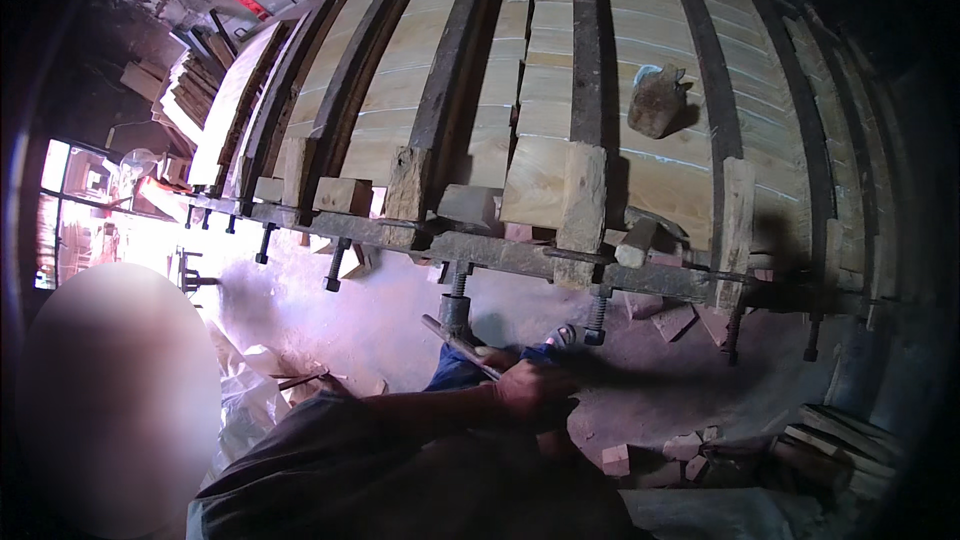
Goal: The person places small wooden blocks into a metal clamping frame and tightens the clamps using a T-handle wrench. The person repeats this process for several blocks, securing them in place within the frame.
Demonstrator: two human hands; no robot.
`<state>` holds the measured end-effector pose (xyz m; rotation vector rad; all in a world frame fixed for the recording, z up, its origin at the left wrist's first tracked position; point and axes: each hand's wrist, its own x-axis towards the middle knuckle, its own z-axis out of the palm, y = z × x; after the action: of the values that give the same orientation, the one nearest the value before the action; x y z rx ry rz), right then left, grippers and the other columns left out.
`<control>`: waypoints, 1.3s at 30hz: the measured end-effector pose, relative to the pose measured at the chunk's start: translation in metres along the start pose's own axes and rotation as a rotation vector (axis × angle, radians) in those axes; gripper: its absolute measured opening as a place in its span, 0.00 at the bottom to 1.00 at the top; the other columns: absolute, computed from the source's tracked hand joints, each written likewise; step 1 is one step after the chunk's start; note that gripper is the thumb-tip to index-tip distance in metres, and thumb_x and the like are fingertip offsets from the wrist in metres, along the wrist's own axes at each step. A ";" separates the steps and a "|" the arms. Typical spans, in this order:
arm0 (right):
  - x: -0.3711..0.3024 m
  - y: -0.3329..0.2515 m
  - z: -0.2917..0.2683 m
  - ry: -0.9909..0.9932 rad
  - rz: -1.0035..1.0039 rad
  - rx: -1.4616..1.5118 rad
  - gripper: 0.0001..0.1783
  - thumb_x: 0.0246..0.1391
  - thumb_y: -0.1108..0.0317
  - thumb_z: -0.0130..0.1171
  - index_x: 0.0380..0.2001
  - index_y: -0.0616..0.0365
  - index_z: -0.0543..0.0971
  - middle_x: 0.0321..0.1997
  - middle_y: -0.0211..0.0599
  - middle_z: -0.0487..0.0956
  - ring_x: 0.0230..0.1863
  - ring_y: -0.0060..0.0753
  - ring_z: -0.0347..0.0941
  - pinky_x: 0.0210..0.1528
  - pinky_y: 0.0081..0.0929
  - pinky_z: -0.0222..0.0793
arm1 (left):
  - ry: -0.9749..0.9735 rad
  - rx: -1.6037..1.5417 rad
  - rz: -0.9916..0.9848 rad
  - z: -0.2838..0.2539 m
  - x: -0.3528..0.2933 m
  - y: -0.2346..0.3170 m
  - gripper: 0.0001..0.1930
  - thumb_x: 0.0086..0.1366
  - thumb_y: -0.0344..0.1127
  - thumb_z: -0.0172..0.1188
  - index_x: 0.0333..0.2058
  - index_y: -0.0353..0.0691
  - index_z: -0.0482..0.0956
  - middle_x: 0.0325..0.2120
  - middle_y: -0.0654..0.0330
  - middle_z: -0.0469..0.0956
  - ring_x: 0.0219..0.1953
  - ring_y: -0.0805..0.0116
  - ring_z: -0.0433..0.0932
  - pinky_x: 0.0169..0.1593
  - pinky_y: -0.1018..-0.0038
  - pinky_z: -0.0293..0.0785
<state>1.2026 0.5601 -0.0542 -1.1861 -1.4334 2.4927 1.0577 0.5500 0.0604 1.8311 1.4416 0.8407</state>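
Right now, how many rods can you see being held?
1: the grey rod, slanting below the front rail, its lower end at a hand. Another could be hidden behind that hand.

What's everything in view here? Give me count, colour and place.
Flat wooden boards: many, pale tan, beneath the bars
Long straight bars: at least seven, dark, across the boards
Long metal rail: one, grey-brown, along the boards' near edge
Threaded metal bolts: about nine, dark, along the rail
Rough upright wooden blocks: several, tan, by the rail
Chunky block: one, brown, atop the boards
Stacked wooden planks: several, brown, upper left
Wood offcuts: several, brownish, floor, lower right
Crumpled sheet: one, white, lower left
Thin metal rod: one, grey, lower centre
Trouser leg: one, blue, below the rail
Loose garment: one, dark, bottom centre
Bare hands: two apparently, overlapping, shadowed, at the rod
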 end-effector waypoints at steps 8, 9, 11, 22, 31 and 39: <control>-0.001 0.025 0.024 0.189 0.069 0.165 0.17 0.46 0.66 0.60 0.41 0.59 0.76 0.36 0.41 0.77 0.39 0.45 0.75 0.42 0.40 0.71 | 0.032 0.154 -0.464 0.072 -0.054 -0.055 0.20 0.51 0.38 0.63 0.45 0.41 0.77 0.34 0.47 0.79 0.37 0.45 0.79 0.43 0.54 0.73; 0.001 0.029 0.036 0.183 0.089 0.166 0.16 0.47 0.66 0.60 0.41 0.59 0.76 0.37 0.40 0.77 0.39 0.44 0.75 0.42 0.39 0.72 | -0.059 -0.206 -0.307 0.026 -0.052 -0.038 0.20 0.50 0.36 0.63 0.44 0.41 0.77 0.33 0.46 0.79 0.38 0.45 0.79 0.43 0.54 0.73; 0.008 0.035 0.054 0.226 0.099 0.198 0.16 0.48 0.67 0.60 0.41 0.59 0.76 0.37 0.39 0.77 0.39 0.43 0.75 0.42 0.38 0.72 | -0.148 -0.449 -0.368 -0.057 -0.047 0.003 0.17 0.52 0.27 0.59 0.44 0.38 0.77 0.35 0.47 0.81 0.40 0.46 0.80 0.42 0.61 0.74; 0.061 0.040 0.215 0.151 0.233 0.268 0.13 0.52 0.69 0.60 0.42 0.59 0.77 0.37 0.35 0.77 0.39 0.35 0.76 0.42 0.34 0.73 | 0.201 -0.777 -0.127 -0.183 -0.244 -0.036 0.18 0.43 0.43 0.76 0.28 0.41 0.80 0.24 0.55 0.78 0.31 0.58 0.77 0.41 0.66 0.72; 0.193 0.054 0.400 -0.110 0.332 0.467 0.11 0.56 0.71 0.59 0.43 0.60 0.78 0.38 0.31 0.77 0.39 0.29 0.77 0.43 0.30 0.75 | 1.024 -1.117 -0.505 -0.300 -0.428 -0.131 0.09 0.45 0.20 0.68 0.27 0.36 0.79 0.22 0.53 0.80 0.23 0.65 0.78 0.31 0.70 0.76; 0.234 0.048 0.478 0.123 0.186 -0.188 0.16 0.44 0.70 0.72 0.36 0.60 0.78 0.35 0.34 0.80 0.30 0.27 0.76 0.36 0.30 0.74 | 1.897 -1.381 -0.695 -0.316 -0.546 -0.217 0.06 0.60 0.28 0.56 0.35 0.40 0.69 0.15 0.61 0.67 0.19 0.62 0.68 0.40 0.61 0.71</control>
<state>0.7531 0.2730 -0.0935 -1.5441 -1.6233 2.3886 0.5779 0.0886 0.0197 -0.8988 1.2563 2.3443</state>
